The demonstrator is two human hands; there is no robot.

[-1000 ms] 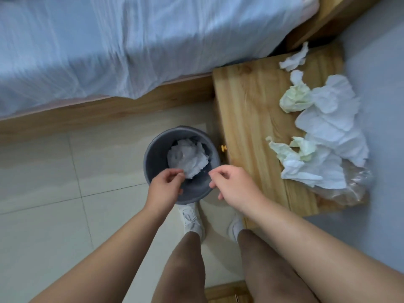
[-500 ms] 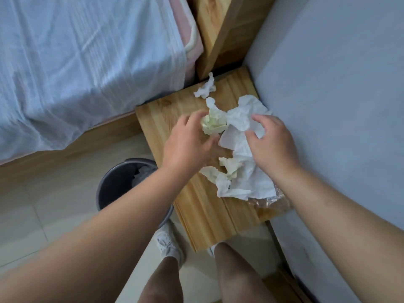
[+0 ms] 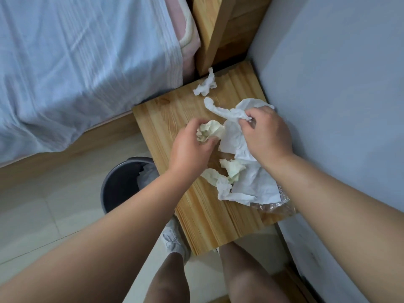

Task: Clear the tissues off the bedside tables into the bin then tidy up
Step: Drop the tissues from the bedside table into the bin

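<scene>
Gripping pale-yellow crumpled tissue wad (image 3: 211, 131) in left hand (image 3: 188, 149); pinching white crumpled tissue sheet (image 3: 234, 143) in right hand (image 3: 269, 136). Probably light, soft, tearable: bunch from middle.

A bed with a wrinkled pale blue sheet (image 3: 76, 73) fills the far left. A pink blanket with a cream border (image 3: 189, 40) shows at the sheet's right edge. Below the sheet, a light wooden bed rail (image 3: 65, 159) runs along the floor of large pale beige tiles (image 3: 43, 215). A tall light wooden headboard panel (image 3: 209, 29) stands just right of the blanket and meets the plain blue-grey wall (image 3: 338, 84), which takes up the whole right side. A crinkled clear plastic wrapper (image 3: 283, 205) lies near the wall. At the near edge are two bare legs (image 3: 166, 281), the left foot in a pale grey-white covering (image 3: 173, 241).
</scene>
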